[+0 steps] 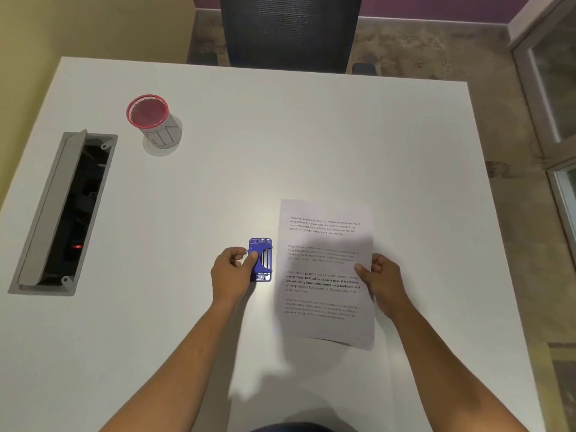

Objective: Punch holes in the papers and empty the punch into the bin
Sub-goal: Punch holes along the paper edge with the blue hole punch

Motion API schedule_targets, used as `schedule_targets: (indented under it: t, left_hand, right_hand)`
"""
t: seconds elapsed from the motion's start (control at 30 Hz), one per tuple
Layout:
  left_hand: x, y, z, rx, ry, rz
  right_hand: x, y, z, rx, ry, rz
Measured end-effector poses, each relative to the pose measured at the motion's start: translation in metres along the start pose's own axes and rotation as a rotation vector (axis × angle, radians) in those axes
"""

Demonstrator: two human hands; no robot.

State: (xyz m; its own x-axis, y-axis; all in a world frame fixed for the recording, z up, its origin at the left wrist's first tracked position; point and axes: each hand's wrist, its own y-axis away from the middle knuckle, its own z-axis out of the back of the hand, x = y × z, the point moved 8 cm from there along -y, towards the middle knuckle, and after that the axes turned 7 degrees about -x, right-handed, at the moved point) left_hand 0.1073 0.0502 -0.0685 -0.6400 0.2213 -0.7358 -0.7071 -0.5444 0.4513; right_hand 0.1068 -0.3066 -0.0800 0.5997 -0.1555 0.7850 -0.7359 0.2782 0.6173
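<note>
A blue hole punch (262, 260) rests on the white table near its front middle. My left hand (232, 274) grips the punch from its left side, thumb lying on top. Just right of the punch is a printed sheet of paper (324, 272), lifted a little off the table at its near end. My right hand (381, 282) holds the paper by its right edge, thumb on top. A small pink mesh bin (152, 120) with a paper label stands upright at the far left of the table, well away from both hands.
A grey cable hatch (62, 213) stands open in the white table (280, 135) at the left. A dark mesh office chair (290, 29) is pushed against the far edge. Floor and a glass door frame lie to the right.
</note>
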Motion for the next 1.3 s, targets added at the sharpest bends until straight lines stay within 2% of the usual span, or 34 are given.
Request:
schedule_targets:
  t: [0.53,1.3]
  left_hand:
    - [-0.003,-0.008,-0.009,0.093,0.004,-0.045]
    - [-0.01,-0.005,-0.007,0.121,0.014,-0.044]
  right_hand:
    - [-0.011,-0.013,-0.013,-0.04,0.108,0.022]
    - [-0.015,-0.007,-0.011,-0.097,0.214,0.08]
